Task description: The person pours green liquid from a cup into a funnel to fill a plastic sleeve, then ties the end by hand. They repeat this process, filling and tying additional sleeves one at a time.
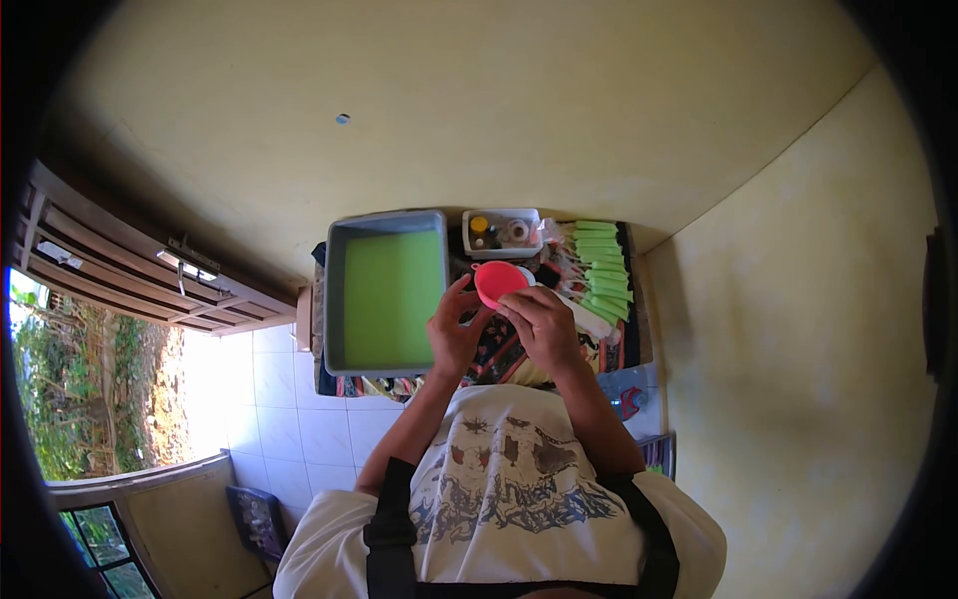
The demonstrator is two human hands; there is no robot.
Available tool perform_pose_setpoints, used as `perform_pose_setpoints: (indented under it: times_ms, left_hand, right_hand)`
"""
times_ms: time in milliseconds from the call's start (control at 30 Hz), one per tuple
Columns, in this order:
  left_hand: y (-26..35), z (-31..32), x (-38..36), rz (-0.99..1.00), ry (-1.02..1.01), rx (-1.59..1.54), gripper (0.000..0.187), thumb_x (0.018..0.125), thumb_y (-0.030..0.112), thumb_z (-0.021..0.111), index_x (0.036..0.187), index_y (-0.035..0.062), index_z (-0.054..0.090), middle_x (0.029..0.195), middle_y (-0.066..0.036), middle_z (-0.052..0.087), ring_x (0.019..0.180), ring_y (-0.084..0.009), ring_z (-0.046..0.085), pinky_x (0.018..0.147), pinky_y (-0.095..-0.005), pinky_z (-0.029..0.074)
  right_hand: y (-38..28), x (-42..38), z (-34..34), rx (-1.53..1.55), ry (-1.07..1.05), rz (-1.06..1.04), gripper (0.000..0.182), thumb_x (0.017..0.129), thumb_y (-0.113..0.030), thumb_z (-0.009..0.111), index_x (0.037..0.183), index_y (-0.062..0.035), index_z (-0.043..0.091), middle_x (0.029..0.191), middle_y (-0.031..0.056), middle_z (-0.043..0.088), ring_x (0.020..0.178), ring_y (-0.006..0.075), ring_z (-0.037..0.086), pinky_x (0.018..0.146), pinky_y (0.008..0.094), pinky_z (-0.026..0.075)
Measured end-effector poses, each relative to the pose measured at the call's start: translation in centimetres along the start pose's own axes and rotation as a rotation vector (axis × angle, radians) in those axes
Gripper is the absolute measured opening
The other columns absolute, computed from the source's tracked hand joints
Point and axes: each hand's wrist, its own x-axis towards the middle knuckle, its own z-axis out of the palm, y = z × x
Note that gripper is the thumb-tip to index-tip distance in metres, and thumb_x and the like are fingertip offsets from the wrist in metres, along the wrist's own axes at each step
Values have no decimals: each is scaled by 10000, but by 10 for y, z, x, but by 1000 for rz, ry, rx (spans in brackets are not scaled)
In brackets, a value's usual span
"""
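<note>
Over the middle of the patterned cloth, I have a red funnel (pixel 502 284) with its wide mouth facing up and a small tab on its rim. My left hand (pixel 456 327) is closed around its lower left side, and the spout is hidden. The fingers of my right hand (pixel 542 324) pinch the near right edge of the rim. Left of my hands stands a grey tub (pixel 336 299) holding light green liquid. To the right lie several slim plastic tubes filled with green (pixel 602 270), laid in a stack.
Against the wall, a white container (pixel 532 248) holds a yellow-capped jar and other small items. Clear plastic (pixel 559 240) lies beside it. A plastic bottle (pixel 629 401) is on the floor at right. An open door (pixel 130 265) is at left, a dark chair (pixel 256 521) below it.
</note>
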Motion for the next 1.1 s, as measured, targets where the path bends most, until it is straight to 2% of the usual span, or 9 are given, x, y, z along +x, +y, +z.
perform_pose_setpoints:
  times_ms: [200,433,533,633,667,800,900,933,1100]
  left_hand:
    - [21,11,2,321,66,335,794,794,-54,875,1527,48,589,1551,-211,587,1136,-297,763,907,-367,637]
    - [13,22,-6,335,99,391,704,751,-56,856,1414,71,654,1519,-223,598,1312,-408,651,1033,-469,585]
    - [3,20,-14,268,173,409,684,759,-68,827,1401,71,637,1495,-237,584,1355,-431,616,1029,-464,609]
    - [10,21,-19,292,248,391,715,770,-86,802,1433,77,587,1528,-243,535,1370,-435,598,973,-441,659]
    - [7,19,-20,326,232,423,735,781,-95,786,1454,81,547,1556,-248,493,1381,-439,584,929,-425,689]
    - [5,22,-30,327,166,448,713,803,-101,802,1438,76,529,1579,-224,442,1443,-407,535,985,-451,681]
    - [-4,22,-40,368,116,505,713,804,-96,808,1438,74,529,1578,-224,443,1453,-420,525,991,-455,680]
    - [-5,24,-44,333,149,487,714,755,-66,821,1408,78,570,1538,-261,510,1398,-475,567,1107,-568,568]
    - [-4,17,-50,338,166,488,713,758,-84,818,1409,77,572,1546,-264,501,1400,-483,566,1063,-534,606]
  right_hand:
    - [-4,13,-9,-14,-103,-12,194,955,-89,766,1140,-38,791,1017,131,721,938,343,705,833,447,570]
    - [9,16,-12,121,-68,-91,309,937,-142,793,1233,-55,774,1127,142,734,921,326,714,866,419,584]
    - [54,-9,-2,408,50,174,520,899,-207,835,1378,-60,695,1256,175,708,1081,356,711,951,437,578]
    - [153,-54,45,-30,65,265,800,870,-259,866,1555,-29,523,1462,235,592,1293,403,623,1073,477,529]
    - [188,-73,64,-176,-8,279,1089,796,-325,935,1648,-4,337,1576,263,475,1453,431,491,1170,509,463]
    - [210,-83,90,-263,-152,415,1273,702,-340,1000,1667,-3,242,1600,275,451,1471,455,475,1189,518,458]
    - [232,-88,120,-181,-71,410,1227,702,-286,1001,1654,-7,279,1571,267,480,1430,452,516,1167,520,472]
    - [239,-89,129,-174,-33,395,1207,705,-267,998,1648,-9,291,1559,264,492,1416,450,528,1160,522,477]
    - [243,-90,134,-103,42,302,1104,731,-198,969,1623,-20,344,1486,254,548,1363,443,564,1124,527,498]
